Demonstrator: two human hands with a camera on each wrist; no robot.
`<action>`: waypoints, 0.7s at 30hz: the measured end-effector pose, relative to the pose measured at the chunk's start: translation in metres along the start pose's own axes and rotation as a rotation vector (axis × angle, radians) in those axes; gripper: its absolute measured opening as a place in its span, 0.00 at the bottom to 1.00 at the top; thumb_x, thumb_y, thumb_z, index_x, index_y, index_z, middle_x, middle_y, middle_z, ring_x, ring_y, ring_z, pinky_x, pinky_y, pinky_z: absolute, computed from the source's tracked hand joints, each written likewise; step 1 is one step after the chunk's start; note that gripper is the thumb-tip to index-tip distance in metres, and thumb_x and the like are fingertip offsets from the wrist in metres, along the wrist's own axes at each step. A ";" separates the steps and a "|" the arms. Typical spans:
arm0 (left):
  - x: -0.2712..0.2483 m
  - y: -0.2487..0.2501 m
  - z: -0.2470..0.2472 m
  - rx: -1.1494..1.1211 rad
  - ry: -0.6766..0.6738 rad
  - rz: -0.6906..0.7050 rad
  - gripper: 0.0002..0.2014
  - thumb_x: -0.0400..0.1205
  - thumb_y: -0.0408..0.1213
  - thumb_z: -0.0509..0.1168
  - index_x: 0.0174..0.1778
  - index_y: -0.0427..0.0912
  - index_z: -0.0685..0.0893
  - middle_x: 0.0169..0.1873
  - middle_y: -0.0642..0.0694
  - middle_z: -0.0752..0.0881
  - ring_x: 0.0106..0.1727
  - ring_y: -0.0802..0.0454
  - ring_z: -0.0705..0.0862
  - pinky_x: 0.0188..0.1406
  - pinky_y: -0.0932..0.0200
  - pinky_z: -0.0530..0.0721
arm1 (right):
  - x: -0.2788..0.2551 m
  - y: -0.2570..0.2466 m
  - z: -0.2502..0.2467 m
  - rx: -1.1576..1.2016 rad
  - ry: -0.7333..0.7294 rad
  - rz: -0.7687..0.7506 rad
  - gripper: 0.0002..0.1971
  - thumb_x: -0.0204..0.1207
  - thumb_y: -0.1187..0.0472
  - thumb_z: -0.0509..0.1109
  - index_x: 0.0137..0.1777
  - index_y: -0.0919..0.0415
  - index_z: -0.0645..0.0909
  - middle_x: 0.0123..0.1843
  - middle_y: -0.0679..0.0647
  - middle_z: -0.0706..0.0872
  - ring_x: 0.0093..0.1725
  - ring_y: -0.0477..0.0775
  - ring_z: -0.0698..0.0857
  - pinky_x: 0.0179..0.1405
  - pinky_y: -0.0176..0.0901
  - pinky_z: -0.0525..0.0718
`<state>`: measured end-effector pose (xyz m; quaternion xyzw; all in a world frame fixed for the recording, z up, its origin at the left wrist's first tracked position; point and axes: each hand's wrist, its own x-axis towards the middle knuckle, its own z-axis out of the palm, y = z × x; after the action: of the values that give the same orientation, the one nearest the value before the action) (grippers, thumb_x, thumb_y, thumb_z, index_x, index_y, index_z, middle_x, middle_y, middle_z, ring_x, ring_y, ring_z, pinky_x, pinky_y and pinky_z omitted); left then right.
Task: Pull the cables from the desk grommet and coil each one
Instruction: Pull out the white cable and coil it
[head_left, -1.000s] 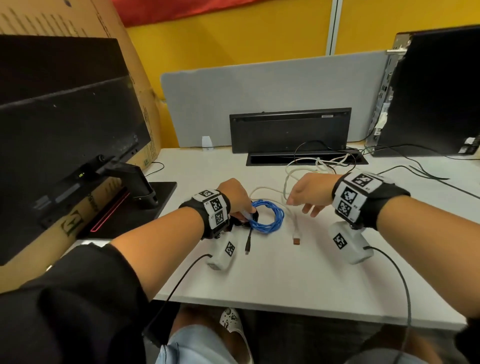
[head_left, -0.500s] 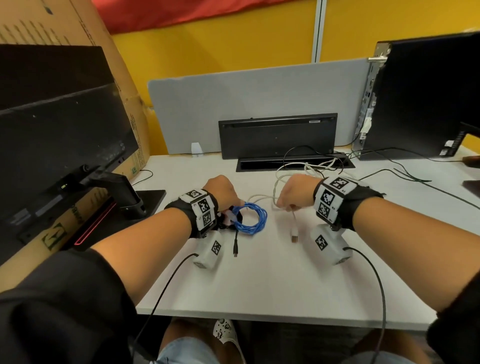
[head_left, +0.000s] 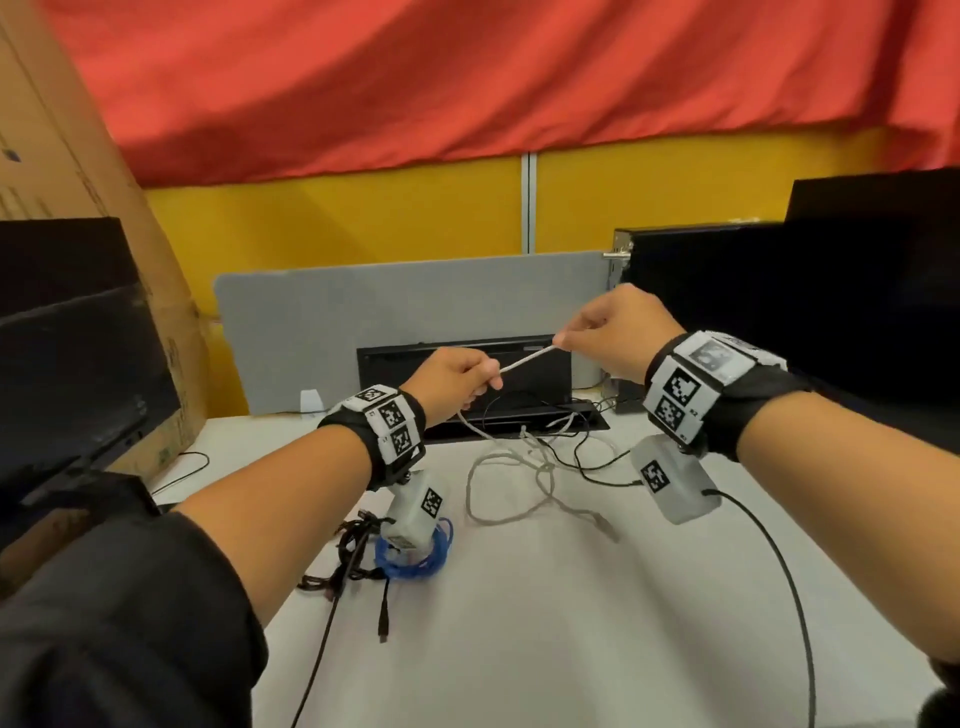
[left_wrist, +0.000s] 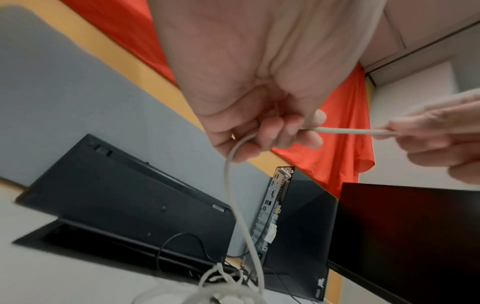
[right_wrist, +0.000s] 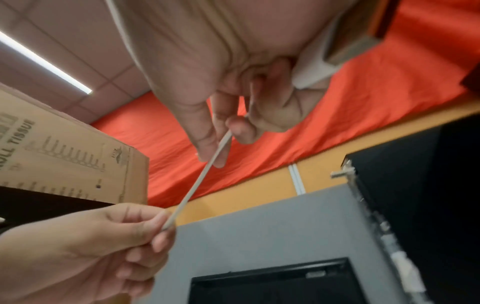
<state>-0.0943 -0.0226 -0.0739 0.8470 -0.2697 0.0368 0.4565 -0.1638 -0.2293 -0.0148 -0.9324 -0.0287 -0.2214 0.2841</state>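
Note:
Both hands are raised above the desk with a white cable (head_left: 527, 358) stretched taut between them. My left hand (head_left: 457, 382) grips it in curled fingers; my right hand (head_left: 597, 332), higher and to the right, pinches it between thumb and forefinger. From the left hand the white cable (left_wrist: 233, 195) hangs down to loose loops (head_left: 519, 483) on the desk in front of the open grommet slot (head_left: 587, 415). A coiled blue cable (head_left: 441, 556) and a bundled black cable (head_left: 353, 545) lie under my left wrist. In the right wrist view the white cable (right_wrist: 197, 185) runs between both hands.
A black monitor (head_left: 78, 353) and a cardboard box (head_left: 78, 171) stand at the left. A black computer case (head_left: 727, 312) and another monitor are at the right. A grey divider panel (head_left: 415, 312) backs the white desk (head_left: 571, 623). Thin black cables (head_left: 597, 462) trail from the slot.
Both hands rose from the desk. The left let go of the blue coil and took the white cable; the right lifted that cable up. The head view tilted upward.

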 end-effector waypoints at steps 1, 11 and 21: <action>0.005 0.001 -0.001 0.052 0.009 0.009 0.17 0.88 0.39 0.58 0.35 0.47 0.85 0.26 0.53 0.75 0.28 0.58 0.72 0.34 0.63 0.75 | 0.000 0.009 -0.011 -0.011 0.054 0.012 0.10 0.75 0.49 0.74 0.45 0.54 0.91 0.45 0.48 0.89 0.46 0.50 0.86 0.49 0.46 0.86; 0.050 -0.002 -0.025 0.200 0.180 -0.015 0.14 0.88 0.38 0.59 0.37 0.44 0.83 0.28 0.44 0.75 0.31 0.51 0.71 0.34 0.59 0.70 | -0.015 0.096 -0.085 -0.074 0.516 0.172 0.07 0.78 0.51 0.70 0.41 0.47 0.87 0.35 0.47 0.86 0.39 0.50 0.83 0.35 0.39 0.75; 0.084 0.033 -0.020 0.173 0.250 0.048 0.12 0.88 0.37 0.59 0.40 0.43 0.82 0.22 0.50 0.69 0.23 0.54 0.65 0.24 0.63 0.65 | -0.023 0.124 -0.079 -0.032 0.576 0.288 0.08 0.80 0.54 0.66 0.43 0.52 0.85 0.35 0.49 0.85 0.34 0.47 0.81 0.30 0.37 0.75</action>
<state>-0.0352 -0.0566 -0.0114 0.8653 -0.2270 0.1761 0.4107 -0.1938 -0.3739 -0.0305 -0.8303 0.1887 -0.4340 0.2944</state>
